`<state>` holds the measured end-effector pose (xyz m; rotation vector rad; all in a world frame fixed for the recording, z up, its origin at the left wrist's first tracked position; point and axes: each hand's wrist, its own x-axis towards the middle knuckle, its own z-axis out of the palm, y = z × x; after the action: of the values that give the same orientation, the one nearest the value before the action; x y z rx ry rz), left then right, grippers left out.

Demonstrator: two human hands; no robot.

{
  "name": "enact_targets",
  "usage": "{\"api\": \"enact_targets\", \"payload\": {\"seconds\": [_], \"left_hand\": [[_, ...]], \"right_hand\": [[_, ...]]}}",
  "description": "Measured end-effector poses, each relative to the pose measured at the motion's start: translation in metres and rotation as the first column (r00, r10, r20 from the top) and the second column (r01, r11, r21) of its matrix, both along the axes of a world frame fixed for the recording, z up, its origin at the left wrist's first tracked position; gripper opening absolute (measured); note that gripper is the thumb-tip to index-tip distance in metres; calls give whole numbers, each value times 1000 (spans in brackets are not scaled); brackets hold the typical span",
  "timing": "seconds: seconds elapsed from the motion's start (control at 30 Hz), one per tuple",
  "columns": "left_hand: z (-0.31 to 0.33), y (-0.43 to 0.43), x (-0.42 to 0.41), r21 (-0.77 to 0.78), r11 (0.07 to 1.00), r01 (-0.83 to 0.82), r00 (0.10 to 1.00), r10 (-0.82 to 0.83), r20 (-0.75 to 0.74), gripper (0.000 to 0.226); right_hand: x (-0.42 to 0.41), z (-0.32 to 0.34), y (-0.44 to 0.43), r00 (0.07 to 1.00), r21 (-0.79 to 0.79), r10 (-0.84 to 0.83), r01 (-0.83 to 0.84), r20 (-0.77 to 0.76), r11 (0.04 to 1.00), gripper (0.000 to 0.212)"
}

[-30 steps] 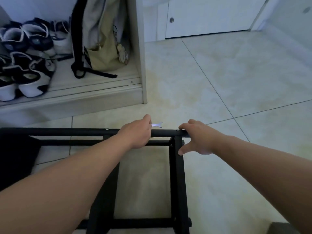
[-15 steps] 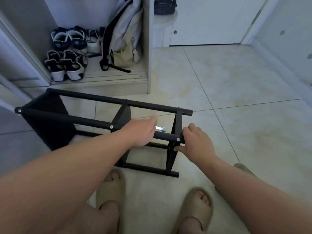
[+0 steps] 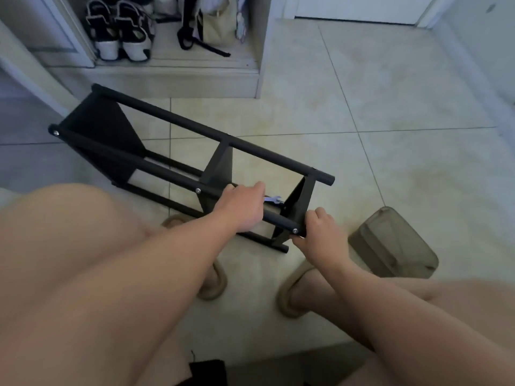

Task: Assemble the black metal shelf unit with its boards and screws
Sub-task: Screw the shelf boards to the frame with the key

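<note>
Moving the frame, lying sideways on the floor, should go evenly, with the left grip clasping the near tube plus a wrench and the right grip clasping that tube's end.

A single wide-angle camera sat on the person's head, tilted steeply down and slightly forward over both forearms. The left hand and right hand lay close under the lens, near the frame's centre, on the black shelf frame, which stretched from there toward 10 o'clock. Bare knees filled the edges at 8 and 4 o'clock. Farther off, a shoe cupboard stood at 11 o'clock and a white door at 1 o'clock. Floor-tile lines bowed toward the edges.
</note>
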<state>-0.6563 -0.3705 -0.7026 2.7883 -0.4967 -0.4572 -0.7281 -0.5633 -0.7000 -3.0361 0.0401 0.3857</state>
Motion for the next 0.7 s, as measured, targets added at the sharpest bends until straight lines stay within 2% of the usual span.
{"api": "enact_targets", "payload": {"seconds": [0.13,0.27,0.43,0.47,0.53,0.6,0.7], "left_hand": [[-1,3,-18,-16,1000,26,999,-26,-31,7],[0,8,-28,-13,999,30,997,-31,-76,8],[5,7,-33,18,999,28,989,-25,-142,10],[5,6,-32,15,1000,12,988,-9,-151,11],[6,3,-28,14,1000,-16,985,18,-172,12],[8,-1,-24,34,999,-17,979,23,-200,15],[10,-8,-16,71,997,5,970,12,-243,16]], "right_hand": [[-19,0,2,992,85,-84,92,-92,992,36],[-31,9,-2,965,207,-54,110,-258,972,45],[-35,20,-11,960,272,-61,138,-275,952,52],[-34,21,-12,966,248,-74,137,-247,959,63],[-31,21,-14,980,162,-80,110,-181,981,100],[-27,22,-16,980,123,-91,114,-179,986,130],[-18,20,-18,983,61,-37,49,-182,997,145]]}}
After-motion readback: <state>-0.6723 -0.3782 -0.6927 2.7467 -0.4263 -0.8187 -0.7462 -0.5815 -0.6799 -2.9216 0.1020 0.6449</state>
